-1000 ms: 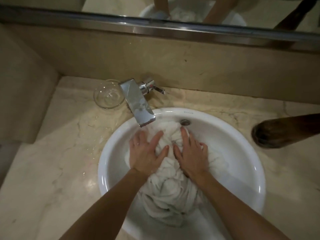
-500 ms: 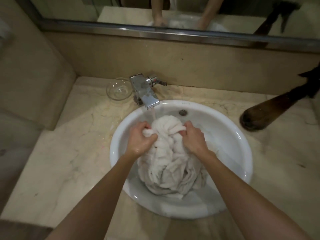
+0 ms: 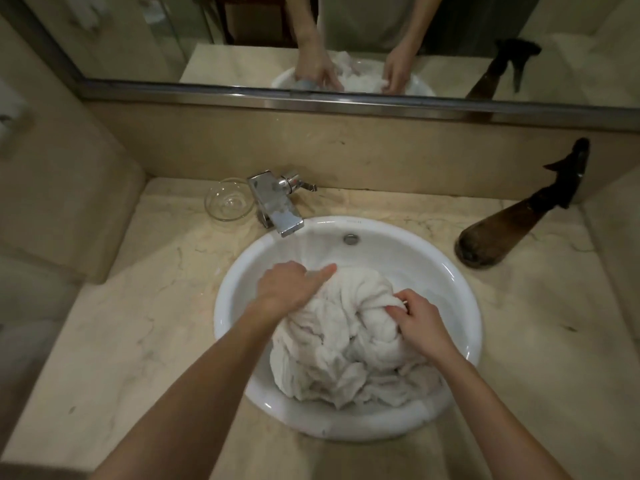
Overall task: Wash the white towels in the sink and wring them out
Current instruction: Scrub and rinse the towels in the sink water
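The white towels (image 3: 346, 337) lie bunched in the sink (image 3: 460, 282); left hand (image 3: 285, 287) at ten o'clock and right hand (image 3: 417, 318) at three o'clock each hold a fold in curled fingers; knead evenly — keeping cloth off the bench (image 3: 138, 306).

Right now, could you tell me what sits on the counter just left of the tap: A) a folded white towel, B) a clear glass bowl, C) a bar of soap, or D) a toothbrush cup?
B: a clear glass bowl stands on the marble counter immediately left of the chrome tap, apart from the sink.
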The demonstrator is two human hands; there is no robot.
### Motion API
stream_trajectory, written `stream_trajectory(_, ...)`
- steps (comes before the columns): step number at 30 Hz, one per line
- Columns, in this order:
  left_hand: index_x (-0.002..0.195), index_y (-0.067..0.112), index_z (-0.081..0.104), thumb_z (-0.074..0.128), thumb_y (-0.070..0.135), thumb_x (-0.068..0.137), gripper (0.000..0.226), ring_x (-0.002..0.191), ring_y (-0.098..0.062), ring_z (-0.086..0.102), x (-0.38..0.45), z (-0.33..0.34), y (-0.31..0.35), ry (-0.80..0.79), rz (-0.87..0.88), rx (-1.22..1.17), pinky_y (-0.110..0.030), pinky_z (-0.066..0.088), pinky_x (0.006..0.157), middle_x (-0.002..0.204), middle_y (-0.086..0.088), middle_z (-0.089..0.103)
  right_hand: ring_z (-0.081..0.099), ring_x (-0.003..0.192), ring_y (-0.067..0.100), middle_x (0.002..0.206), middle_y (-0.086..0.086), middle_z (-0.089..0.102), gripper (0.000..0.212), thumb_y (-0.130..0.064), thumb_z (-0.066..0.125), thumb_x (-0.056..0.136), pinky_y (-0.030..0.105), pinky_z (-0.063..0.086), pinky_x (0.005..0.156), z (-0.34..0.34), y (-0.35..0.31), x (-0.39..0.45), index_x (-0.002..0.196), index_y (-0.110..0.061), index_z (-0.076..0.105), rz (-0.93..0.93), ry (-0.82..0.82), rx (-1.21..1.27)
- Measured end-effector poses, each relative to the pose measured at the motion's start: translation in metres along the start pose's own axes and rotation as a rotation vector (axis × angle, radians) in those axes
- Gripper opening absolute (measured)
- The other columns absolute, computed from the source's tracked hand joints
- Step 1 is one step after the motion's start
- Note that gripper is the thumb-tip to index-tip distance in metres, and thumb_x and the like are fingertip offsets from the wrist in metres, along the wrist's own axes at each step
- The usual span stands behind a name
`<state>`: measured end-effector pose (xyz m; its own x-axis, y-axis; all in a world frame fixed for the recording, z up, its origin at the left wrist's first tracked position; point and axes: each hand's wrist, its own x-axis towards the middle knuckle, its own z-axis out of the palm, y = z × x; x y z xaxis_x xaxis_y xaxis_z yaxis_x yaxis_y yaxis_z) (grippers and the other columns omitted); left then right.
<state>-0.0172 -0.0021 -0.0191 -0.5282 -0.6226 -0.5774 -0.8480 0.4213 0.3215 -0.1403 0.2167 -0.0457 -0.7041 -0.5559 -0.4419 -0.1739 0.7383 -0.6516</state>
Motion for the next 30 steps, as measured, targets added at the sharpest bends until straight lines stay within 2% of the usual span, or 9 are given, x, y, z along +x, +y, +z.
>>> stream_trajectory(4, 0.137, 0.041, 0.051, 0.018, 0.07, 0.096, 0.06, 0.132, -0.03, 0.032, 0.009, 0.042, 0.011, 0.082, 0.064, 0.142, -0.054, 0.026, 0.111, 0.14, -0.009, 0.038, 0.057, 0.105, 0.03, 0.103, 0.002, 0.06, 0.014, -0.032, 0.052, 0.1, 0.035, 0.038, 0.079, 0.003, -0.003, 0.03, 0.105, -0.019, 0.055, 0.149, -0.047, -0.095)
stream_trajectory(8, 0.149, 0.049, 0.026, 0.019, 0.06, 0.101, 0.05, 0.138, -0.033, 0.03, 0.019, 0.041, -0.003, 0.077, 0.087, 0.147, -0.051, 0.026, 0.111, 0.156, -0.006, 0.026, 0.044, 0.121, 0.033, 0.134, 0.011, 0.048, 0.039, -0.027, 0.044, 0.095, 0.046, 0.04, 0.095, 0.033, -0.023, 0.046, 0.132, -0.015, 0.042, 0.062, 0.071, -0.315)
stream_trajectory(12, 0.153, 0.047, 0.016, 0.019, 0.052, 0.105, 0.049, 0.131, -0.036, 0.038, 0.029, 0.038, -0.007, 0.025, -0.065, 0.005, -0.049, 0.035, 0.103, 0.151, -0.008, 0.031, 0.035, 0.137, 0.031, 0.155, 0.006, 0.036, 0.07, -0.059, 0.031, 0.087, 0.055, 0.045, 0.102, 0.062, -0.034, 0.047, 0.152, -0.033, 0.033, -0.194, 0.162, -0.326)
stream_trajectory(14, 0.15, 0.046, 0.029, 0.023, 0.052, 0.103, 0.048, 0.131, -0.037, 0.039, 0.036, 0.047, -0.007, -0.007, -0.133, -0.188, -0.049, 0.033, 0.108, 0.148, -0.008, 0.038, 0.034, 0.139, 0.031, 0.157, 0.004, 0.035, 0.074, -0.074, 0.026, 0.086, 0.052, 0.046, 0.102, 0.065, -0.032, 0.058, 0.153, -0.041, 0.029, -0.206, 0.122, -0.362)
stream_trajectory(17, 0.128, 0.042, 0.055, 0.028, 0.059, 0.085, 0.054, 0.12, -0.031, 0.051, 0.04, 0.063, -0.007, 0.182, -0.151, -0.319, -0.046, 0.043, 0.102, 0.131, -0.002, 0.057, 0.028, 0.142, 0.026, 0.159, 0.0, 0.029, 0.084, -0.088, 0.023, 0.08, 0.049, 0.041, 0.105, 0.069, -0.029, 0.075, 0.152, -0.044, 0.025, -0.147, 0.059, -0.332)
stream_trajectory(21, 0.125, 0.034, 0.06, 0.027, 0.07, 0.085, 0.063, 0.115, -0.026, 0.057, 0.057, 0.067, 0.004, 0.29, -0.16, -0.225, -0.042, 0.046, 0.099, 0.121, -0.003, 0.063, 0.035, 0.141, 0.023, 0.152, 0.0, 0.039, 0.083, -0.086, 0.033, 0.081, 0.047, 0.04, 0.106, 0.074, -0.03, 0.099, 0.149, -0.038, 0.03, -0.057, 0.054, -0.283)
stream_trajectory(25, 0.127, 0.026, 0.059, 0.03, 0.058, 0.098, 0.052, 0.113, -0.03, 0.058, 0.077, 0.07, 0.011, 0.349, -0.228, -0.094, -0.042, 0.044, 0.098, 0.12, -0.011, 0.063, 0.054, 0.123, 0.022, 0.132, -0.004, 0.058, 0.073, -0.084, 0.045, 0.079, 0.039, 0.049, 0.095, 0.076, -0.027, 0.116, 0.129, -0.031, 0.048, -0.078, 0.131, -0.232)
stream_trajectory(27, 0.107, 0.016, 0.069, 0.033, 0.047, 0.099, 0.048, 0.091, -0.034, 0.066, 0.084, 0.074, 0.011, 0.408, -0.169, 0.021, -0.041, 0.053, 0.08, 0.097, -0.016, 0.067, 0.057, 0.118, 0.022, 0.126, -0.005, 0.062, 0.067, -0.082, 0.047, 0.079, 0.038, 0.049, 0.09, 0.078, -0.027, 0.12, 0.121, -0.03, 0.052, -0.088, 0.168, -0.24)
stream_trajectory(30, 0.076, 0.006, 0.072, 0.043, 0.038, 0.087, 0.045, 0.055, -0.033, 0.065, 0.089, 0.081, 0.005, 0.371, -0.116, -0.044, -0.036, 0.054, 0.05, 0.06, -0.017, 0.062, 0.06, 0.115, 0.025, 0.12, 0.0, 0.066, 0.064, -0.08, 0.043, 0.085, 0.04, 0.05, 0.088, 0.08, -0.028, 0.124, 0.119, -0.027, 0.055, -0.095, 0.188, -0.318)
